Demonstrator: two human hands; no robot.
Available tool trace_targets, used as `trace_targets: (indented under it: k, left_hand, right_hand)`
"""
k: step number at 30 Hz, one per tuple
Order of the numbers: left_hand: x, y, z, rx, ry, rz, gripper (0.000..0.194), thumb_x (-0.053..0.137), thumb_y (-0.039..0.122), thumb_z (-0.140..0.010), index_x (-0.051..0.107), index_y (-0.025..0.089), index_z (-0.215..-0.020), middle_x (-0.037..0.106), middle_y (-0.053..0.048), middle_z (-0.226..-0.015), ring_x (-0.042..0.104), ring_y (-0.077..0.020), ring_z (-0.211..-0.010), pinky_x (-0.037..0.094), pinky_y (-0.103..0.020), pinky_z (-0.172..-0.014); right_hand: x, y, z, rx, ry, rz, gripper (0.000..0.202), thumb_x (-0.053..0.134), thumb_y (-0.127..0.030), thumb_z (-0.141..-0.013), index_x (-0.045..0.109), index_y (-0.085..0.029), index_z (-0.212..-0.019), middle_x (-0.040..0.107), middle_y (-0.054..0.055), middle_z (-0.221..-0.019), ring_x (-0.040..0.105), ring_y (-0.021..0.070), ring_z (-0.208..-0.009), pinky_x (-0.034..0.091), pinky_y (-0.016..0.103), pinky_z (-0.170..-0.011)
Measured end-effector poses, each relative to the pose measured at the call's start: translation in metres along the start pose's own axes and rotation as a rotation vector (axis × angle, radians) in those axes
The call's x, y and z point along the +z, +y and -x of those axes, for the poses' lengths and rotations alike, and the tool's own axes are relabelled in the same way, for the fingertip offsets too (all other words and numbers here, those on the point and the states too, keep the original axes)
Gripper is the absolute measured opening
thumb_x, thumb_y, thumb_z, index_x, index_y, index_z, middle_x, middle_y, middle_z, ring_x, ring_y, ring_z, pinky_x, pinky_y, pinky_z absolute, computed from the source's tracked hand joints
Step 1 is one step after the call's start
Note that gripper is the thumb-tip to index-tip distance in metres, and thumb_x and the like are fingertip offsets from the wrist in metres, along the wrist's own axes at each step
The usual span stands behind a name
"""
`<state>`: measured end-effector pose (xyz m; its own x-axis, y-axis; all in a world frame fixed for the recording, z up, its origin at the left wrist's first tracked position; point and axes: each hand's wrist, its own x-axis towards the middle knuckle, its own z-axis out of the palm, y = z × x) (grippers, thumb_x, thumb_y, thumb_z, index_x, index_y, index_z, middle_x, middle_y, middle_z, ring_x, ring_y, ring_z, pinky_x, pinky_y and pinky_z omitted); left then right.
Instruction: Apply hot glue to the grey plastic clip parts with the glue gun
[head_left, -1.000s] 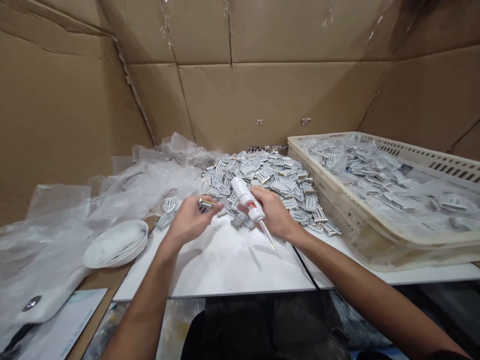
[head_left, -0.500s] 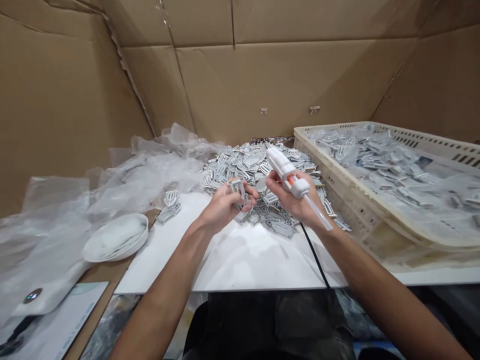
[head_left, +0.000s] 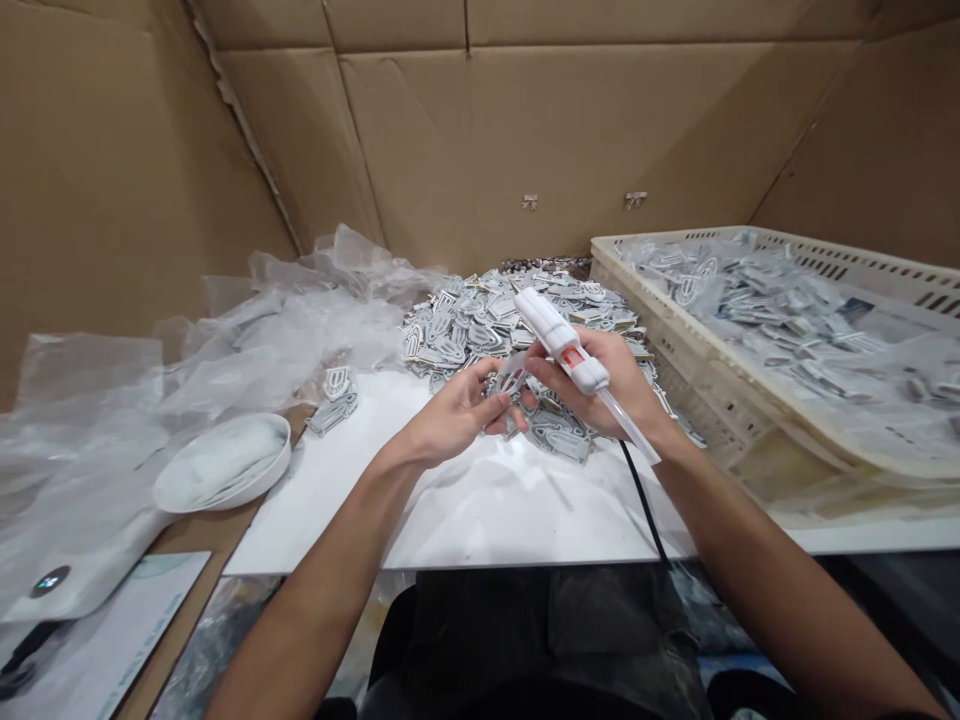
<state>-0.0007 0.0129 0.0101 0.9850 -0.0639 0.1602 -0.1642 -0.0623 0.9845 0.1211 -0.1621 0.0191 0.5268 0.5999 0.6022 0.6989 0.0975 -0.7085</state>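
My left hand [head_left: 469, 410] pinches a small grey cut-out piece [head_left: 511, 380] with pale outlines, partly covered by my fingers. Wrapped around a white glue gun [head_left: 551, 330] with an orange patch is my right hand [head_left: 611, 375]. A clear glue stick [head_left: 628, 428] pokes out of the gun's back end, and its nozzle points up and away to the left. The fingers of both hands almost meet at the grey piece; whether the right ones touch it I cannot tell. Behind the hands lies a heap of similar grey pieces [head_left: 480, 315].
Clear plastic bags [head_left: 262, 330] pile up at the left, near a small group of grey pieces [head_left: 332, 410]. A white round-headed device [head_left: 82, 570] with a display lies front left. On the right stands a cream plastic crate [head_left: 720, 415] holding bagged pieces. Cardboard walls [head_left: 420, 150] surround the table.
My left hand has moved slightly right and turned the grey piece. The right hand has tilted the glue gun, bringing its fingers closer to the left hand. The view has shifted a little.
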Motion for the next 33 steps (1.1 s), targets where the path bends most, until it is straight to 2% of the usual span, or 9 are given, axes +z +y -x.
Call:
trace_targets:
  k: [3, 6, 9, 15, 17, 20, 23, 28, 33]
  left_hand:
    - [0.002, -0.001, 0.0, 0.036, 0.051, -0.067, 0.047, 0.068, 0.05, -0.099, 0.053, 0.014, -0.126, 0.068, -0.007, -0.086, 0.046, -0.0112, -0.063, 0.039, -0.028, -0.066]
    - [0.004, -0.001, 0.001, 0.041, 0.112, -0.072, 0.055, 0.071, 0.053, -0.096, 0.053, 0.013, -0.131, 0.066, -0.006, -0.087, 0.054, -0.014, -0.07, 0.042, -0.028, -0.067]
    - [0.006, -0.001, 0.003, 0.031, 0.14, -0.083, 0.057, 0.074, 0.047, -0.094, 0.053, 0.013, -0.135, 0.065, -0.006, -0.093, 0.06, -0.0159, -0.078, 0.046, -0.027, -0.07]
    - [0.007, 0.002, 0.004, 0.03, 0.141, -0.076, 0.055, 0.075, 0.032, -0.092, 0.052, 0.013, -0.138, 0.065, -0.008, -0.103, 0.064, -0.0174, -0.086, 0.05, -0.028, -0.075]
    - [0.008, 0.002, 0.004, 0.031, 0.161, -0.081, 0.049, 0.075, 0.034, -0.092, 0.055, 0.013, -0.132, 0.066, -0.008, -0.103, 0.064, -0.0173, -0.085, 0.049, -0.028, -0.074]
    - [0.01, 0.0, 0.001, 0.042, 0.187, -0.064, 0.043, 0.068, 0.045, -0.098, 0.059, 0.013, -0.123, 0.065, -0.005, -0.087, 0.055, -0.0138, -0.071, 0.043, -0.026, -0.066]
    - [0.011, -0.002, -0.001, 0.068, 0.177, -0.021, 0.045, 0.068, 0.051, -0.098, 0.06, 0.012, -0.118, 0.062, -0.002, -0.078, 0.045, -0.0103, -0.06, 0.038, -0.025, -0.06]
    - [0.009, -0.002, 0.0, 0.084, 0.197, -0.142, 0.043, 0.065, 0.051, -0.1, 0.062, 0.012, -0.118, 0.067, -0.005, -0.078, 0.057, -0.0128, -0.063, 0.039, -0.025, -0.06]
    - [0.007, 0.005, 0.005, 0.048, 0.234, -0.263, 0.042, 0.066, 0.048, -0.1, 0.062, 0.012, -0.121, 0.071, -0.007, -0.075, 0.069, -0.0172, -0.067, 0.043, -0.024, -0.06]
  right_hand:
    - [0.0, 0.002, 0.001, -0.009, -0.017, -0.011, 0.018, 0.072, -0.034, -0.09, 0.07, -0.016, -0.09, 0.068, 0.003, -0.081, 0.06, 0.0166, -0.067, 0.042, 0.026, -0.059]
    - [0.003, 0.007, 0.003, -0.026, -0.033, -0.022, 0.006, 0.069, -0.02, -0.084, 0.07, -0.016, -0.088, 0.068, 0.001, -0.08, 0.06, 0.0158, -0.067, 0.042, 0.025, -0.059]
    - [0.007, 0.013, 0.005, -0.078, -0.031, 0.014, 0.008, 0.068, -0.013, -0.078, 0.069, -0.017, -0.084, 0.067, -0.001, -0.078, 0.057, 0.0138, -0.065, 0.041, 0.024, -0.06]
    - [0.01, 0.017, 0.006, -0.094, -0.015, 0.073, 0.004, 0.07, -0.016, -0.08, 0.067, -0.017, -0.082, 0.066, -0.002, -0.076, 0.056, 0.0132, -0.064, 0.038, 0.024, -0.057]
    - [0.011, 0.015, 0.006, -0.088, -0.003, 0.078, 0.006, 0.071, -0.02, -0.082, 0.067, -0.017, -0.08, 0.065, -0.002, -0.075, 0.054, 0.0134, -0.063, 0.037, 0.024, -0.057]
    - [0.015, 0.009, 0.007, -0.068, 0.026, 0.085, 0.016, 0.072, -0.028, -0.085, 0.064, -0.017, -0.077, 0.059, -0.001, -0.07, 0.048, 0.0131, -0.06, 0.033, 0.025, -0.055]
    - [0.02, 0.006, 0.009, -0.073, 0.064, 0.167, 0.024, 0.077, -0.034, -0.081, 0.06, -0.017, -0.076, 0.058, -0.001, -0.07, 0.044, 0.0132, -0.061, 0.032, 0.027, -0.057]
    - [0.022, 0.007, 0.007, -0.062, 0.182, 0.285, 0.03, 0.076, -0.036, -0.083, 0.052, -0.018, -0.079, 0.06, 0.002, -0.079, 0.044, 0.015, -0.067, 0.032, 0.029, -0.062]
    - [0.019, 0.009, 0.005, 0.026, 0.04, 0.081, 0.025, 0.077, -0.036, -0.085, 0.062, -0.017, -0.081, 0.063, 0.001, -0.078, 0.05, 0.0151, -0.067, 0.037, 0.027, -0.06]
